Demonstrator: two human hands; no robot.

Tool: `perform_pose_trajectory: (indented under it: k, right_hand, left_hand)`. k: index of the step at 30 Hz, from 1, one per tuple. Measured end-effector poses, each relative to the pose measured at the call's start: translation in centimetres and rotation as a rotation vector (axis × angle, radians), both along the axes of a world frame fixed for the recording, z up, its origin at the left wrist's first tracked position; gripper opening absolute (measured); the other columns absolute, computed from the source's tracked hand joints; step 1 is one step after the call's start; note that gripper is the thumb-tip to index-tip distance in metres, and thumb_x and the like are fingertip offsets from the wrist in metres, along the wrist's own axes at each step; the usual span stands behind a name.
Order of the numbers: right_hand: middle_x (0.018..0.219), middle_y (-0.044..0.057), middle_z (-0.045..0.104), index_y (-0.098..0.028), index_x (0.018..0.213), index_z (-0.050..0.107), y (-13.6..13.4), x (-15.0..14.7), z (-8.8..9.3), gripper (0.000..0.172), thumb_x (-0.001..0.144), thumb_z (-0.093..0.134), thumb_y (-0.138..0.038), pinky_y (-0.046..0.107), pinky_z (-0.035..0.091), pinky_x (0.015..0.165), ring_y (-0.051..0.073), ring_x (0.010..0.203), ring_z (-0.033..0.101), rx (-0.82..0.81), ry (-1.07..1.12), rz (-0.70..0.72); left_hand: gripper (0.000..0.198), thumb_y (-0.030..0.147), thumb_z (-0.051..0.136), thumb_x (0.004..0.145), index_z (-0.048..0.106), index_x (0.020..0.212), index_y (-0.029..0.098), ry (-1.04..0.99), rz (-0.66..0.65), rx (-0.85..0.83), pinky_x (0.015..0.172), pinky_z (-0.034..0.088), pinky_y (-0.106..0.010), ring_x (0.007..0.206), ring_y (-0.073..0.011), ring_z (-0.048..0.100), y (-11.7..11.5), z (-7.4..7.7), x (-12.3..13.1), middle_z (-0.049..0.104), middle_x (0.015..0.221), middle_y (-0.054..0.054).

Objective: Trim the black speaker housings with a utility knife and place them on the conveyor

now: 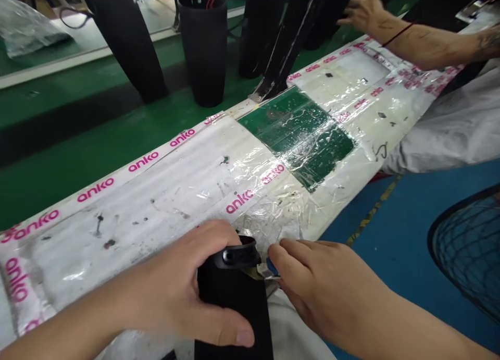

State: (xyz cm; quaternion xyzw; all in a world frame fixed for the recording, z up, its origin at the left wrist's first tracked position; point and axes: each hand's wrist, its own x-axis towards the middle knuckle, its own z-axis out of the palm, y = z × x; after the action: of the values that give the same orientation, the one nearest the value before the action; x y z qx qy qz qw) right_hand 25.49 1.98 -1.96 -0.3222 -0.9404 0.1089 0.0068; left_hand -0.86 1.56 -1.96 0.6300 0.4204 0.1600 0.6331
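Note:
My left hand (187, 287) is wrapped over a black tapered housing (234, 302), its thumb lying along the near face. At the far end of the housing a glossy black rim with a hole in it (238, 256) shows beside my forefinger. My right hand (312, 276) is closed around a small blue-handled tool (272, 266). The tool's light metal tip touches or nearly touches the housing just below the rim; I cannot tell which. Most of the tool is hidden by my fingers.
A white bench top (156, 214) taped with pink "anko" print lies ahead. Several black housings, including an upright one (203, 47), stand on the green conveyor (97, 125) beyond. A co-worker's arm (425, 45) reaches in at upper right. A black mesh basket (469, 245) is at right.

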Motion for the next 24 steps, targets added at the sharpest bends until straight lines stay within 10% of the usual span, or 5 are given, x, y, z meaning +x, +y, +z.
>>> perform_pose_trajectory:
  k: [12, 24]
  right_hand:
    - [0.073, 0.0, 0.066, -0.022, 0.101, 0.053, 2.3, -1.1, 2.1, 0.006, 0.099, 0.056, -0.017, 0.032, 0.017, 0.044, 0.02, 0.049, 0.057, -0.264, -0.26, 0.008]
    - [0.078, 0.001, 0.073, -0.021, 0.105, 0.056, 2.2, 0.4, 2.6, 0.006, 0.107, 0.051, -0.024, 0.03, 0.025, 0.05, 0.021, 0.063, 0.067, -0.255, -0.246, 0.006]
  left_hand:
    - [0.041, 0.041, 0.088, 0.077, 0.061, 0.103, 0.025, 0.021, 0.035, -0.021, 0.069, 0.05, -0.028, 0.082, -0.0187, 0.06, 0.2, 0.2, 0.8, 0.061, 0.095, 0.001]
    - [0.023, 0.035, 0.076, 0.076, 0.061, 0.084, 0.02, 0.315, -0.002, 0.399, 0.066, 0.042, -0.032, 0.071, -0.0191, 0.053, -0.1, 1.9, 3.3, 0.057, 0.079, 0.001]
